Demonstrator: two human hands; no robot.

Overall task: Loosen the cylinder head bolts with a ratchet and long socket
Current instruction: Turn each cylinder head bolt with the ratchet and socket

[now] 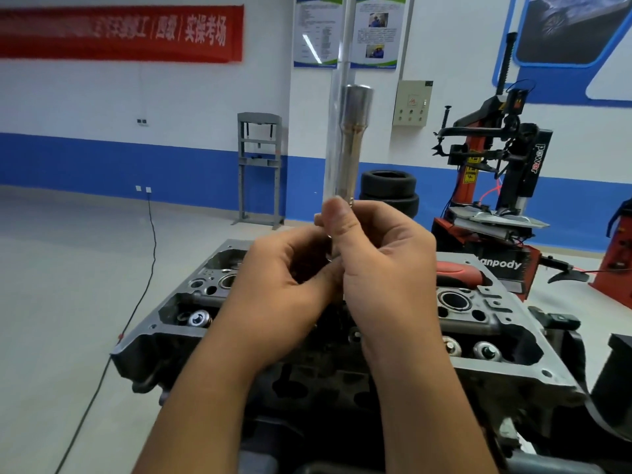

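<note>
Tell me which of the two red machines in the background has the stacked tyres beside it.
The tyre changer right of centre, marked "power" on its column. The stacked tyres sit just to its left. The other red machine is cut off at the right edge, no tyres beside it.

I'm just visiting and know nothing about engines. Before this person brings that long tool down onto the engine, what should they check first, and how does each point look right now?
1. Long socket held firmly: ok, the right hand has its grip around the lower end, thumb along it.
2. Left hand steadying: ok, its fingers curl in at the tool's base.
3. Socket seated on the ratchet: cannot tell, the hands hide the joint.
4. Socket aimed at a bolt: not ok, it points upward, above the cylinder head.
5. Head bolts located: cannot tell, the hands and forearms cover the middle of the head.
6. Work area free: not ok, a red-handled tool lies at the head's far edge.
</note>
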